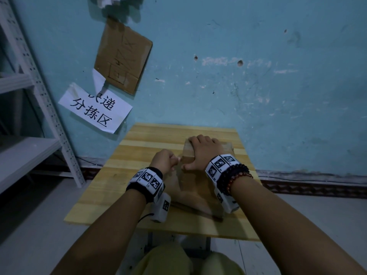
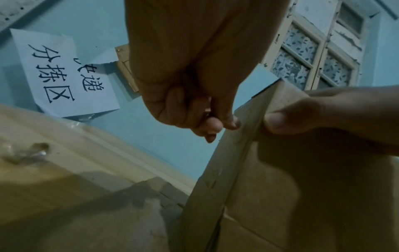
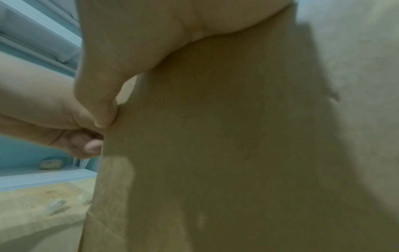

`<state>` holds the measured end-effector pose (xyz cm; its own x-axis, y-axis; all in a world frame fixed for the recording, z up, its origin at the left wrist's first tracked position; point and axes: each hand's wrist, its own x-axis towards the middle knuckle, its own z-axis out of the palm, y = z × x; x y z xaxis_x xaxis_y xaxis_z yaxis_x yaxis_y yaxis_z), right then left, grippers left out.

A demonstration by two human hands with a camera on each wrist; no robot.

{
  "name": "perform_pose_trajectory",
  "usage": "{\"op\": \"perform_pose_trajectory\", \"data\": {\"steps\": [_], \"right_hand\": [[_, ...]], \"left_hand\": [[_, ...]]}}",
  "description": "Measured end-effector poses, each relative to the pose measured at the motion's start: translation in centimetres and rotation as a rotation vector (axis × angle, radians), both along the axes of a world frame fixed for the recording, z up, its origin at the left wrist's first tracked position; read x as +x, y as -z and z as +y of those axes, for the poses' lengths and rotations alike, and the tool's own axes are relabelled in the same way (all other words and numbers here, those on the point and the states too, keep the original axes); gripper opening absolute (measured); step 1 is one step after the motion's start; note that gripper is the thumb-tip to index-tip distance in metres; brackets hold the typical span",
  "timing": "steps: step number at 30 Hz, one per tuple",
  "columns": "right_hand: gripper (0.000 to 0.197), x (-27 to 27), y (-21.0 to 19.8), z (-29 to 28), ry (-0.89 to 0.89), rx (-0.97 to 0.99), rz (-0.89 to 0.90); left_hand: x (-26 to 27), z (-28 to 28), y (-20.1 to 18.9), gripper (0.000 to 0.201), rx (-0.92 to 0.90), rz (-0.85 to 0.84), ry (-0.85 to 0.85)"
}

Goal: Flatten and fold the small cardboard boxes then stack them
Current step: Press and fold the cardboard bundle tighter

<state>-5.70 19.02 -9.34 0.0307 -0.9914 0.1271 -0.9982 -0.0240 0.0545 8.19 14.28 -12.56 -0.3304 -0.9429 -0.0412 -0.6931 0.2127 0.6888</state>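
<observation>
Forearms reach over the table [image 1: 139, 147]. On the left, the left hand [image 1: 163, 160] is curled into a fist beside the box [image 1: 188, 181], thumb tip touching its left edge; whether it pinches anything I cannot tell. To the right, the right hand [image 1: 204, 153] lies spread flat on the box, thumb at the edge. Cardboard looks light, stiff, creasing along seams; probably best held at edges.
</observation>
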Motion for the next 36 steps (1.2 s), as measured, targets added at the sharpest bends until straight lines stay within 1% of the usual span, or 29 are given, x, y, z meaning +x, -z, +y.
{"op": "perform_pose_trajectory", "data": {"steps": [5, 7, 9, 13, 17, 18, 21, 24, 25, 26, 27, 28, 31, 32, 33, 34, 36], "right_hand": [[0.089, 0.0, 0.1, -0.2, 0.001, -0.005, 0.005], [0.089, 0.0, 0.2, -0.2, 0.001, 0.000, 0.006], [0.089, -0.1, 0.1, -0.2, 0.001, 0.003, 0.005], [0.090, 0.0, 0.0, -0.1, 0.003, 0.002, 0.009], [0.090, -0.1, 0.1, -0.1, 0.008, 0.009, 0.007], [0.090, -0.1, 0.1, -0.1, 0.008, 0.010, 0.007], [0.090, -0.1, 0.1, -0.2, 0.007, 0.007, 0.008], [0.090, -0.2, 0.1, -0.2, 0.003, 0.003, 0.005], [0.090, -0.2, 0.1, -0.1, 0.001, 0.004, 0.005], [0.090, -0.2, 0.1, -0.1, -0.002, 0.004, 0.005], [0.090, -0.2, 0.1, -0.2, -0.004, 0.002, 0.004], [0.090, -0.2, 0.1, -0.2, -0.006, 0.002, 0.002], [0.092, -0.4, 0.1, -0.1, -0.015, 0.011, -0.010], [0.092, -0.4, 0.0, -0.1, -0.020, 0.017, -0.020], [0.093, -0.4, -0.1, -0.1, -0.029, 0.026, -0.035], [0.093, -0.5, -0.2, -0.1, -0.042, 0.033, -0.056], [0.092, -0.8, -0.5, 0.1, -0.063, 0.040, -0.134]], "left_hand": [[0.6, -0.4, 0.1, 0.043, -0.073, -0.002, -0.031], [1.0, -0.7, 0.1, 0.038, -0.087, -0.009, -0.035], [1.5, -0.9, 0.2, 0.032, -0.052, -0.044, -0.028], [2.8, -1.9, 1.2, 0.026, -0.053, -0.070, -0.089], [4.1, -2.9, 2.9, 0.036, -0.090, -0.143, -0.192], [4.4, -3.0, 3.2, 0.036, -0.088, -0.153, -0.204], [4.8, -3.0, 3.7, 0.029, -0.042, -0.203, -0.236], [4.7, -2.5, 3.8, 0.036, 0.036, -0.305, -0.311], [4.5, -2.3, 3.6, 0.037, 0.041, -0.298, -0.329], [4.4, -2.2, 3.5, 0.037, 0.022, -0.254, -0.331], [4.1, -2.1, 3.2, 0.036, -0.014, -0.174, -0.308], [3.7, -2.0, 2.9, 0.035, -0.058, -0.067, -0.249], [2.0, -0.9, 0.4, 0.039, -0.138, 0.323, 0.013], [1.4, -0.4, -0.7, 0.042, -0.147, 0.406, 0.095], [0.7, 0.1, -1.7, 0.046, -0.158, 0.430, 0.179], [0.1, 0.4, -2.6, 0.052, -0.163, 0.399, 0.269], [-1.1, 0.8, -3.6, 0.064, -0.147, 0.253, 0.408]]}}
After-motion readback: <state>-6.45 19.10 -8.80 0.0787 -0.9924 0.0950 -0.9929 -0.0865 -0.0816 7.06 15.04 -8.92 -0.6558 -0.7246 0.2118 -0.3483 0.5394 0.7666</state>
